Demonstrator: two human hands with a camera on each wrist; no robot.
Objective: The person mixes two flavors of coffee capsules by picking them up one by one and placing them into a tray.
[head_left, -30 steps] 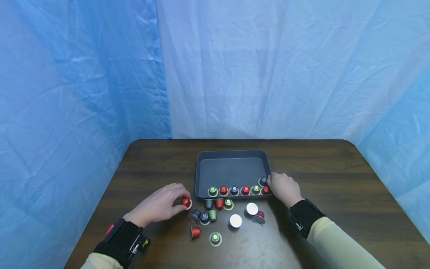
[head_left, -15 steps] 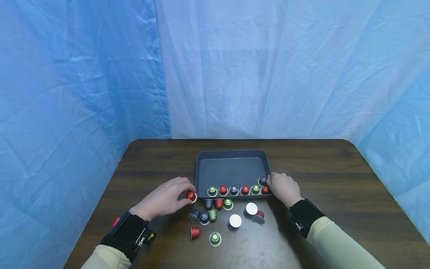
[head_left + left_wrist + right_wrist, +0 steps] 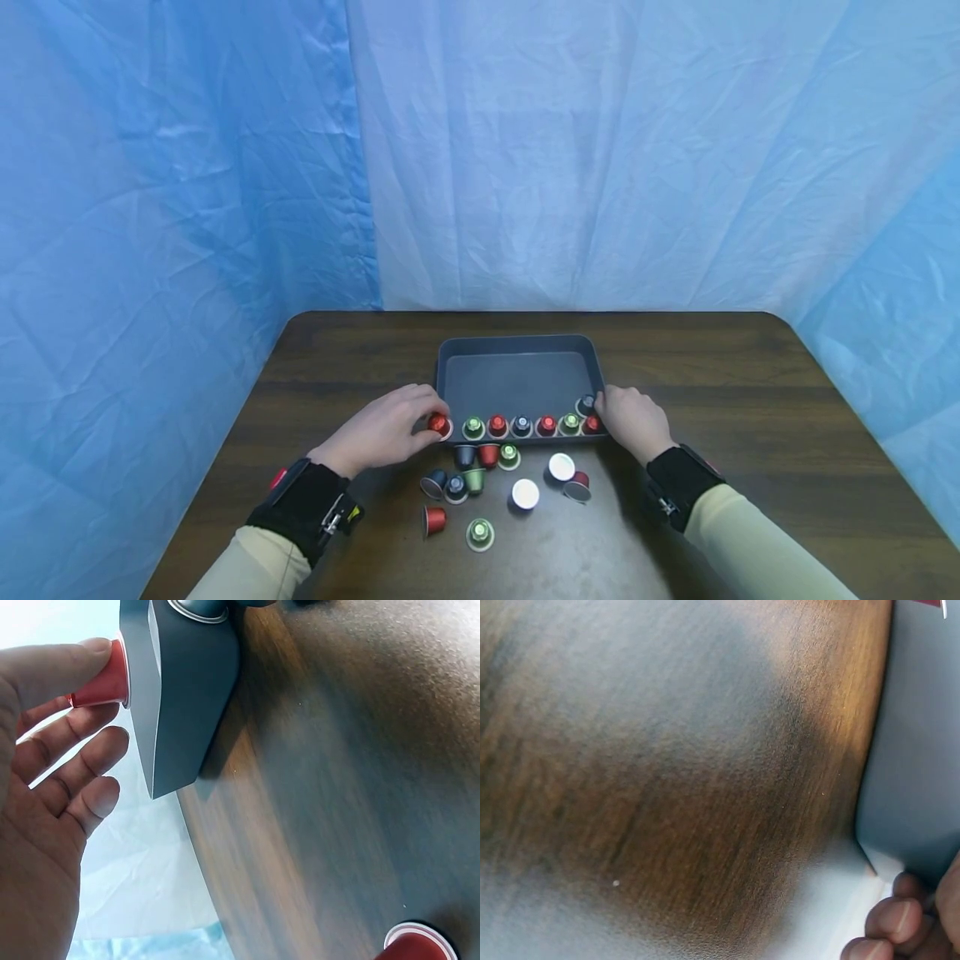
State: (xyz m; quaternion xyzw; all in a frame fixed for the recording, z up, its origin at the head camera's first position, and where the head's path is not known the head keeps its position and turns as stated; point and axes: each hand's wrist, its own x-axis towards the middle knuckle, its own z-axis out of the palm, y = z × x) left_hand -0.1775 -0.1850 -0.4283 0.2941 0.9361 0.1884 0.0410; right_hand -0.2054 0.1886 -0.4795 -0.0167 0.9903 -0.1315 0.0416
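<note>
Grey tray [image 3: 517,379] holds coloured capsules [image 3: 521,426].

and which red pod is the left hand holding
The red pod at the near left corner of the tray; only it is pinched by the left hand.

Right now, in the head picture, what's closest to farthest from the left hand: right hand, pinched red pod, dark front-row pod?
1. Pinched red pod, left end of tray
2. Dark pod, mid front row
3. Right hand, tray's right edge
</note>
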